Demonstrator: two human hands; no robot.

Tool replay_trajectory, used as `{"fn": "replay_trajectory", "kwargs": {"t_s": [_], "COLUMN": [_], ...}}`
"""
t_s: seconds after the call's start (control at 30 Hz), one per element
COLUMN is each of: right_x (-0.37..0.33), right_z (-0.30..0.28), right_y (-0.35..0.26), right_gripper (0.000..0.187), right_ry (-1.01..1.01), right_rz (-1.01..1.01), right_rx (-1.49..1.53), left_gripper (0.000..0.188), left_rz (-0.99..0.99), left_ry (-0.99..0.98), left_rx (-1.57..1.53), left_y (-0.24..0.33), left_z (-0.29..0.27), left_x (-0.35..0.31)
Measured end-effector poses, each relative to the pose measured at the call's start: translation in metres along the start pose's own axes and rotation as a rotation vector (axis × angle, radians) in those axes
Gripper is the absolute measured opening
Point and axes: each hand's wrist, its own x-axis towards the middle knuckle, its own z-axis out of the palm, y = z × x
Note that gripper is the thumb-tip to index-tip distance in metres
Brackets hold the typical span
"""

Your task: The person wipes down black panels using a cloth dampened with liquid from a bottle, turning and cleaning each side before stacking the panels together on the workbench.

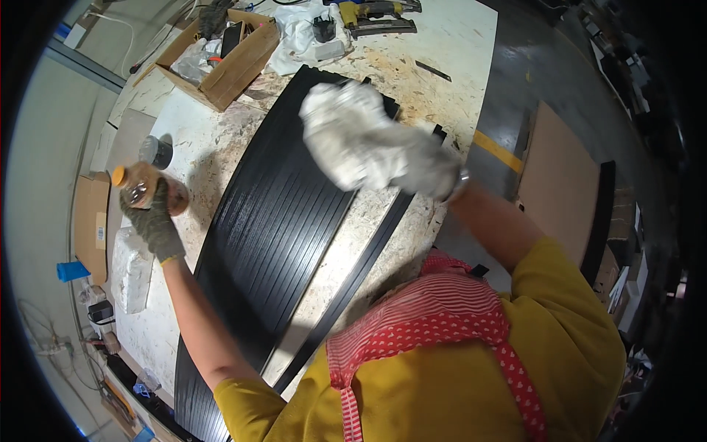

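Note:
My left hand, in a grey-green work glove with a yellow cuff, grips a clear plastic bottle with an orange cap. The bottle is tilted over the left part of the table. Out to the right, my gloved right hand is closed on a bunched white cloth, smeared by motion; its fingers are mostly hidden. Below the cloth lies a broad row of long, shiny black strips side by side. One separate black strip lies nearer to me, with a gap of stained tabletop between.
On the stained white table, a cardboard box of small items stands far left beside white plastic. A yellow and black nail gun lies at the back. A dark jar is behind the bottle. Cardboard stands off to the right.

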Motion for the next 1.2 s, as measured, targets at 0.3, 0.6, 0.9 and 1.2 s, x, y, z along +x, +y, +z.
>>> {"fn": "replay_trajectory", "kwargs": {"t_s": [0.3, 0.6, 0.9, 1.2], "right_x": [-0.070, -0.026, 0.002, 0.002], "right_z": [-0.079, -0.071, -0.107, -0.119], "right_y": [-0.067, -0.050, -0.059, -0.066], "right_gripper": [0.061, 0.047, 0.028, 0.017], "right_ry": [0.637, 0.781, 0.622, 0.825], "right_rz": [-0.320, -0.224, 0.071, 0.195], "right_rx": [0.157, -1.259, -1.968, -1.557], "left_gripper": [0.070, 0.068, 0.064, 0.061], "left_rz": [-0.329, 0.403, 0.447, 0.432], "left_ry": [-0.071, -0.617, -0.997, -0.985], "left_rx": [-0.111, 0.225, 0.517, 0.499], "left_y": [-0.065, 0.163, 0.206, 0.207], "left_z": [-0.032, 0.047, 0.096, 0.096], "left_x": [-0.023, -0.157, -0.197, -0.197]}}
